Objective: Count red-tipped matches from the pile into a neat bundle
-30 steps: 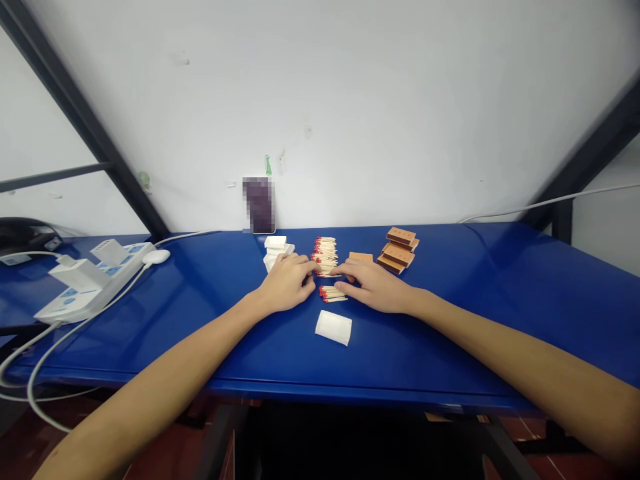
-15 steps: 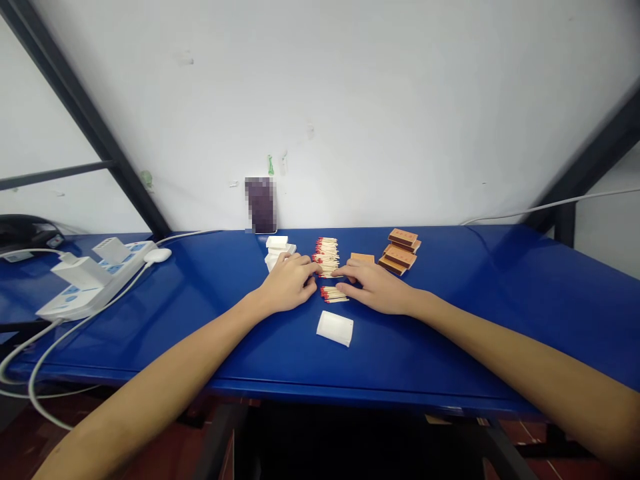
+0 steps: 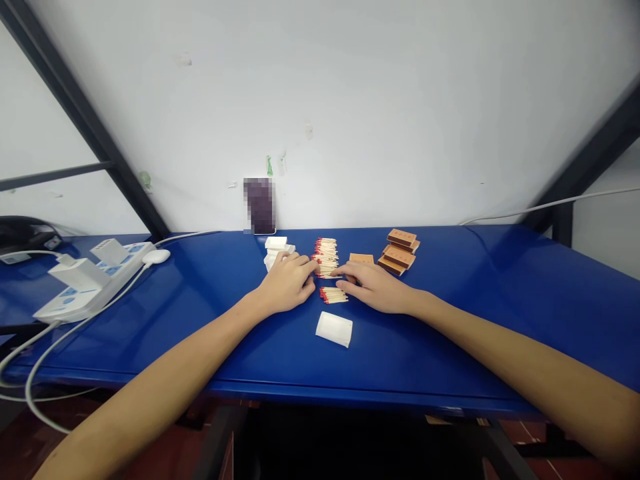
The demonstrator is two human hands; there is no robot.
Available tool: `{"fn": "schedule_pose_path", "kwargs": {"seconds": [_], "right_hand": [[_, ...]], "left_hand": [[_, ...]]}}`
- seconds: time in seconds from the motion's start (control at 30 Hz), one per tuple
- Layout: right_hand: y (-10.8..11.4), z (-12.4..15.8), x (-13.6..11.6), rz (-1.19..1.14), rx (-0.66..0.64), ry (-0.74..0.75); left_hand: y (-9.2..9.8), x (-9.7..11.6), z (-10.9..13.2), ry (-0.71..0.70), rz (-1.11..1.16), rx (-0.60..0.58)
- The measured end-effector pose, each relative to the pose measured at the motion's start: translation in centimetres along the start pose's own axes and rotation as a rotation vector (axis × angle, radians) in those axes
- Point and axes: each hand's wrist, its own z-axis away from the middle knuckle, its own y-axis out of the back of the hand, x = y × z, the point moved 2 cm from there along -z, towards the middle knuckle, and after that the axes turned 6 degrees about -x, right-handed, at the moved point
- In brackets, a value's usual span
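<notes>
A long pile of red-headed matches lies on the blue table between my hands, the heads toward the left. The index fingertip of my left hand touches the pile at its head side, with the thumb apart below. From the other side, my right hand puts its index fingertip at the bare stick ends, thumb spread apart. A smaller group of matches lies just nearer to me. Closer still is a white matchbox tray. Several white trays sit behind my left hand, partly hidden by it.
Brown matchbox sleeves are stacked to the right, with an orange sleeve just behind my right hand. A phone leans on the wall. The left side holds a white power strip with cables. The blue table's front edge runs below.
The small group of matches looks slightly neater, its lowest stick drawn closer to the others. Both hands stay almost in place; the whole view has shifted a little.
</notes>
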Motion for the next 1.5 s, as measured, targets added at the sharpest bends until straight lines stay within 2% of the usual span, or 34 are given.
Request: {"fn": "schedule_pose_path", "kwargs": {"seconds": [0.37,0.77,1.2,1.5], "right_hand": [[-0.21,0.02,0.12,-0.006,0.024,0.043],[-0.34,-0.1,0.16,0.025,0.008,0.001],[-0.11,-0.06,-0.05,0.001,0.021,0.023],[-0.14,-0.05,0.04,0.008,0.03,0.037]], "left_hand": [[0.02,-0.13,0.04,-0.017,-0.036,-0.002],[-0.01,-0.14,0.0,-0.017,-0.045,-0.018],[0.29,0.21,0.03,-0.092,0.014,-0.081],[-0.01,-0.05,0.09,-0.093,0.025,-0.077]]}}
